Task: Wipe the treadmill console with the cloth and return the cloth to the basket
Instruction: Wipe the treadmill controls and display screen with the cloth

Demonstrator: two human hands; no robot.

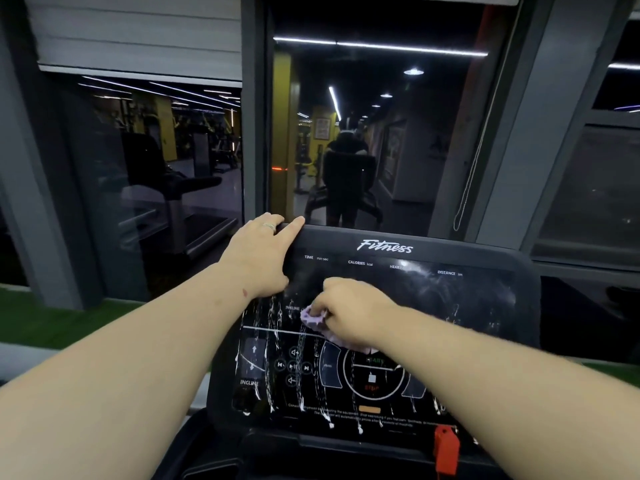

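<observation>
Lilac cloth [317, 318], black white-streaked console [485, 306], red clip [446, 448].

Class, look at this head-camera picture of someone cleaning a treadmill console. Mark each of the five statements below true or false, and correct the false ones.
1. The right hand holds a purple cloth against the console. True.
2. The left hand is lifted clear of the console. False: it rests on the console's upper left corner, fingers over the top edge.
3. White streaks of liquid run down the console's panel. True.
4. The red safety clip sits at the console's upper left. False: it is at the lower right.
5. The cloth lies in a basket. False: it is in the right hand, and no basket is in view.
</observation>
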